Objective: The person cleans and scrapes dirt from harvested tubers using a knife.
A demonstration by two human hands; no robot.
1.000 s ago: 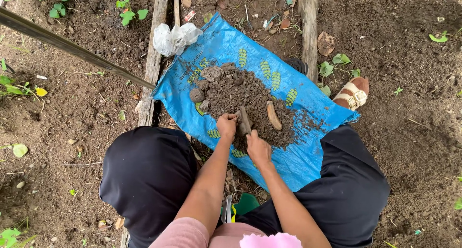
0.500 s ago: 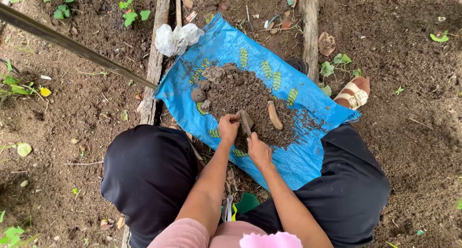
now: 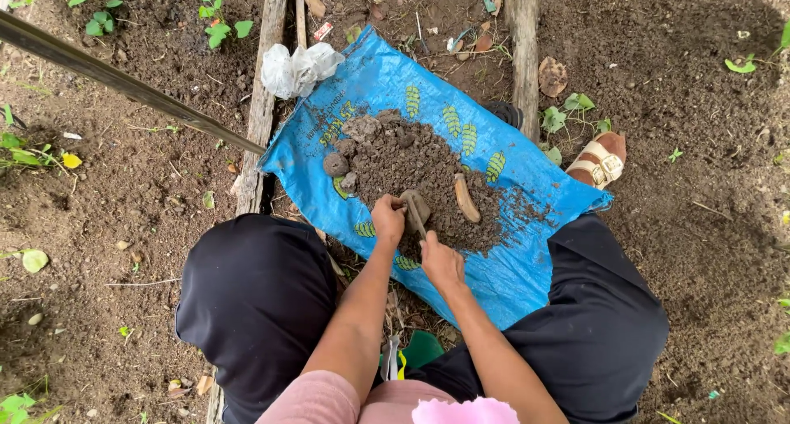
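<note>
A pile of dark soil [image 3: 411, 156] lies on a blue woven sack [image 3: 510, 267] spread on the ground between my knees. My right hand [image 3: 442, 262] grips the handle of a small trowel [image 3: 414, 210] whose blade is stuck into the near edge of the pile. My left hand [image 3: 388, 218] rests on the soil right beside the blade, fingers curled on the dirt. A short brown stick-like piece [image 3: 466, 198] lies on the pile to the right of the trowel. Several hard clods [image 3: 335, 164] sit at the pile's left edge.
A long dark pole [image 3: 123, 82] slants in from the upper left. Two wooden planks [image 3: 265, 103] [image 3: 523, 37] run along the ground beside the sack. A crumpled white plastic bag [image 3: 298, 67] lies at the sack's top corner. A sandal [image 3: 601, 159] shows at the right.
Both hands and the trowel have stayed at the near edge of the soil pile, shifting only slightly. The camera view has barely moved.
</note>
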